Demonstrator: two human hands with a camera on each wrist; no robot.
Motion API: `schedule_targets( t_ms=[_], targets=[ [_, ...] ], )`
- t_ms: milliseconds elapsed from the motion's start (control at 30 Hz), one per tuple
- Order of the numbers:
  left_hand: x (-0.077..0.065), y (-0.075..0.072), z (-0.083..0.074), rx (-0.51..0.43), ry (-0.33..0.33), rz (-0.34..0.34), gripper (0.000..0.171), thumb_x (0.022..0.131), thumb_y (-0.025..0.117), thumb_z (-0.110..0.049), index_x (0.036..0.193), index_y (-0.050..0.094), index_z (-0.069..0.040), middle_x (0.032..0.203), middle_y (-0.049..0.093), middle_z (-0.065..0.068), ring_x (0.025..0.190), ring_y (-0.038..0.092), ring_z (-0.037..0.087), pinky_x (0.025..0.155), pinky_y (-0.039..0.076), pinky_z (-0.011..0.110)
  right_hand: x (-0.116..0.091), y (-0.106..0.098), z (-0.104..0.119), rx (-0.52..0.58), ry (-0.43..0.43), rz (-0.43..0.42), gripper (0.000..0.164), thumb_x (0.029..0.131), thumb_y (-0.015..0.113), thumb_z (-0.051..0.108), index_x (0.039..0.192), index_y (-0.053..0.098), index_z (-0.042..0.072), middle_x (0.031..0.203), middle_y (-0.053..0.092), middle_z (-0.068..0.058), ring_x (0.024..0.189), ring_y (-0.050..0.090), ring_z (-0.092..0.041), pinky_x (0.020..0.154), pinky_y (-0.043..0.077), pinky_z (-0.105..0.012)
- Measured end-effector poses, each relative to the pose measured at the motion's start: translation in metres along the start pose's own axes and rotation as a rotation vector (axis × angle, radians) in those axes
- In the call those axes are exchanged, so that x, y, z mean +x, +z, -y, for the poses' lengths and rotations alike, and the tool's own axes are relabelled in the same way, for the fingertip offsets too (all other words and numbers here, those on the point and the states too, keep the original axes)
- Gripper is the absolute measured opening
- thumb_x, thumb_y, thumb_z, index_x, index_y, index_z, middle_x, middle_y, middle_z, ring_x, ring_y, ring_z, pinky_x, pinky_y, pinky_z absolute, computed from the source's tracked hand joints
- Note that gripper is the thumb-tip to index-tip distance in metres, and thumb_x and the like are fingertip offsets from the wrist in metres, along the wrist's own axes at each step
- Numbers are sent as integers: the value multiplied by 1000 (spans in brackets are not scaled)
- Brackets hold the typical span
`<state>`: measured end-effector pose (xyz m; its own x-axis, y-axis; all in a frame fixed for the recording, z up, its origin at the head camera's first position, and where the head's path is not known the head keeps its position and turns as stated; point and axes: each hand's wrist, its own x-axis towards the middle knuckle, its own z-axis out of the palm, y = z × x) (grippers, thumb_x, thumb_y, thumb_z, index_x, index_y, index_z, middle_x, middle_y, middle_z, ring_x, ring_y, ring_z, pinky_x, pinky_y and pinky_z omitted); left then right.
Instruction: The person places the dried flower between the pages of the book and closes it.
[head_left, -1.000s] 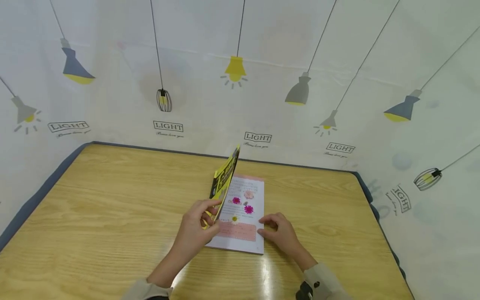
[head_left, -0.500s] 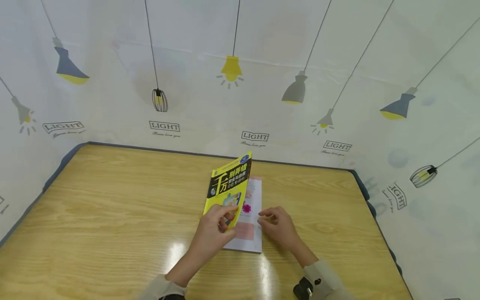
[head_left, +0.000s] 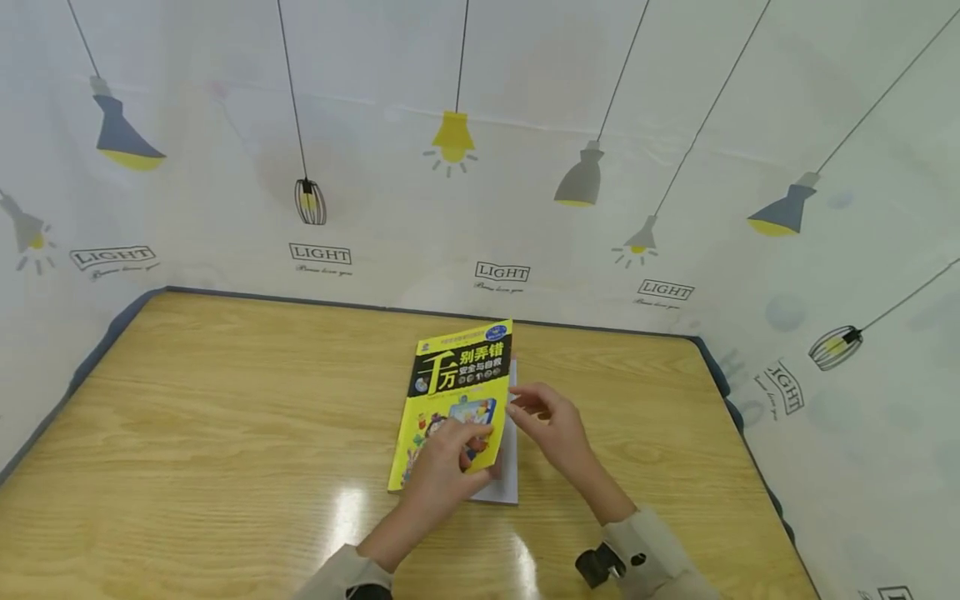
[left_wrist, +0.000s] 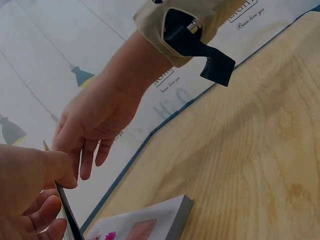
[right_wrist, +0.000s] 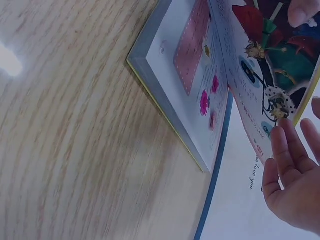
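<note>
A book (head_left: 442,354) with a yellow and black cover lies on the table, its front part lifted and tilted from the right side. My left hand (head_left: 442,471) pinches the lifted part between thumb and fingers near the lower right edge. In the left wrist view, that left hand (left_wrist: 30,175) holds the thin cover edge-on. My right hand (head_left: 558,429) has its fingertips right at the cover's right edge. The right wrist view shows its fairly straight fingers (right_wrist: 282,145) against the lifted illustrated page (right_wrist: 287,70). Below lies a white page (right_wrist: 165,47) with a pink box and flowers.
The wooden table (head_left: 247,400) has a dark blue edge (head_left: 337,300). Behind it stands a pale wall covering (head_left: 375,125) printed with hanging lamps. Dark straps (head_left: 596,567) sit at the sleeve cuffs.
My left hand has swung the lifted cover rightward and down over the flowered page, so its front now faces up. The right hand has moved up to the cover's edge.
</note>
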<state>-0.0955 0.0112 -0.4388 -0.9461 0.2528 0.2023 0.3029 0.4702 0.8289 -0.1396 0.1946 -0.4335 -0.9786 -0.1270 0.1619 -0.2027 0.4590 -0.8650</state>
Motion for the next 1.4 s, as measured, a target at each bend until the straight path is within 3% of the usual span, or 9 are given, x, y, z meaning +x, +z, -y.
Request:
schedule_targets(
  t_ms=[133, 333, 667, 867, 1067, 1400],
  targets=[
    [1, 6, 1, 19, -27, 61, 48, 69, 75, -5, 115, 63, -6, 88, 50, -1, 68, 47, 9, 59, 43, 21, -1, 2, 0, -2, 42, 4, 25, 88, 66, 20, 108, 66, 7, 102, 65, -5, 89, 58, -19, 78, 43, -37],
    [3, 19, 6, 92, -54, 132, 55, 66, 77, -8, 118, 62, -8, 89, 47, -3, 68, 45, 7, 58, 42, 20, -1, 4, -8, -105, 83, 19, 21, 84, 68, 10, 103, 69, 3, 98, 65, -6, 86, 59, -19, 77, 46, -37],
    [5, 37, 20, 196, -51, 192, 56, 64, 83, -16, 117, 63, -10, 91, 47, -2, 71, 46, 9, 61, 42, 21, -3, 10, -31, -174, 131, 41, 22, 80, 70, 1, 101, 69, -4, 89, 65, -9, 78, 59, -18, 71, 48, -32],
    [4, 43, 28, 264, -12, 204, 58, 63, 85, -24, 116, 65, -10, 90, 48, -1, 70, 44, 9, 61, 40, 22, -4, 14, -44, -164, 171, 56, 25, 78, 71, 1, 103, 68, -3, 89, 63, -9, 80, 59, -18, 71, 49, -31],
    [1, 46, 33, 284, 33, 195, 59, 63, 86, -27, 114, 65, -8, 88, 47, -1, 68, 42, 8, 59, 38, 22, -7, 19, -53, -198, 159, 65, 27, 78, 72, 1, 104, 68, -2, 91, 61, -8, 82, 57, -19, 73, 49, -32],
    [3, 44, 37, 286, 12, 284, 61, 65, 84, -23, 120, 63, -7, 90, 46, -1, 69, 41, 8, 60, 38, 21, -10, 23, -59, -203, 134, 60, 28, 76, 73, 1, 104, 69, -2, 85, 59, -5, 79, 56, -17, 72, 48, -30]
  ],
)
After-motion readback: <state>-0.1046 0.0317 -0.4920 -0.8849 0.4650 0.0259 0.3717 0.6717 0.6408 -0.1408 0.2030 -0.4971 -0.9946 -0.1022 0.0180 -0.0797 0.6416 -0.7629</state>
